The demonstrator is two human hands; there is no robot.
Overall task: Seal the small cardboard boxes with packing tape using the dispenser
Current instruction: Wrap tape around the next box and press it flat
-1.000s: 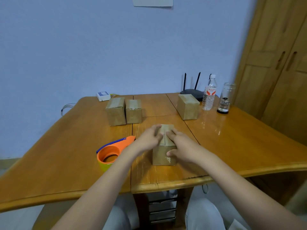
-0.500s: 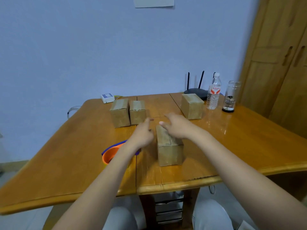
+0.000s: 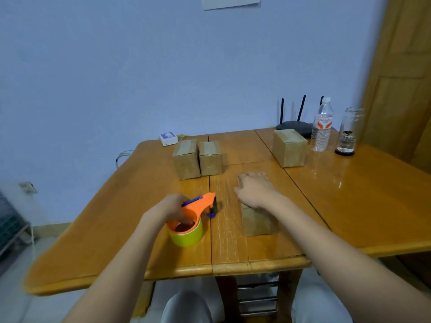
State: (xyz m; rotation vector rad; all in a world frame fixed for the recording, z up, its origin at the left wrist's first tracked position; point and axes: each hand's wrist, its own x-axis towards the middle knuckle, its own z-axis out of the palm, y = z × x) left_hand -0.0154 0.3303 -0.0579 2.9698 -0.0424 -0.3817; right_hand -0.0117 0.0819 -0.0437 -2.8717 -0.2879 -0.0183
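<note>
The left hand (image 3: 171,208) was wrapped round the orange dispenser (image 3: 197,207), fingers (image 3: 186,221) curled into its ring, so it was held tight. A yellow-green tape roll (image 3: 186,236) was carried under the dispenser, with the whole thing sat on the worktop (image 3: 116,217) left of the centre seam.

Further back, a small white box (image 3: 168,138) was parked at the far edge by the wall, and two boxes (image 3: 186,159) (image 3: 210,157) were stood side by side, practically touching.

Right of the seam, the near box (image 3: 257,221) was pinned under the right hand (image 3: 255,190), which was laid flat on its top with fingers (image 3: 250,177) stretched out forward, fairly straight, nothing gripped. The top flaps were hidden by the hand, so whether any tape was on there couldn't be told.

A fourth box (image 3: 290,148) was set well behind that, near the back right. Just beside it a black router (image 3: 294,124) with antennas was tucked against the wall, then a water bottle (image 3: 322,125), then a glass jar (image 3: 348,132) with a bit of liquid in it. A wooden door (image 3: 405,78) was seen at the far right.
</note>
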